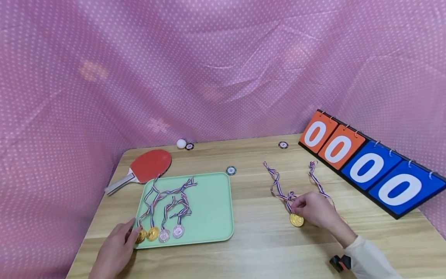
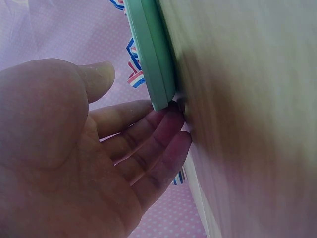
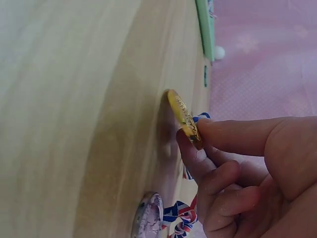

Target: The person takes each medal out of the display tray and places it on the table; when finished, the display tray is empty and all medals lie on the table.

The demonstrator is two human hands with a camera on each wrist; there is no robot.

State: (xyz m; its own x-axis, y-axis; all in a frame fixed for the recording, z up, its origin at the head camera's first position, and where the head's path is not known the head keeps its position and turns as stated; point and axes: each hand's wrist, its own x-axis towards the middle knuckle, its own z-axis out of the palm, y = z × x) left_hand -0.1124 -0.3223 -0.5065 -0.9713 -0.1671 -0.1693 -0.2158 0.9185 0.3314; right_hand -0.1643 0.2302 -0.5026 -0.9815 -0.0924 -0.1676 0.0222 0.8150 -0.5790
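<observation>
ok so, gold medal (image 1: 297, 220) pinched by right hand (image 1: 313, 209) over tabletop's (image 1: 261, 252) right half, ribbon (image 1: 277, 186) strung toward far edge; green tray (image 1: 212, 213) off to left, near left corner touched by left hand (image 1: 116, 246), fingers loosely extended.

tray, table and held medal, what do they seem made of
Tray: likely smooth plastic, with an even green colour and raised rim. Table: satin wood or a wood print, from its grain and soft sheen. Held medal: shiny gold finish with raised relief; perhaps metal or coated plastic.
</observation>
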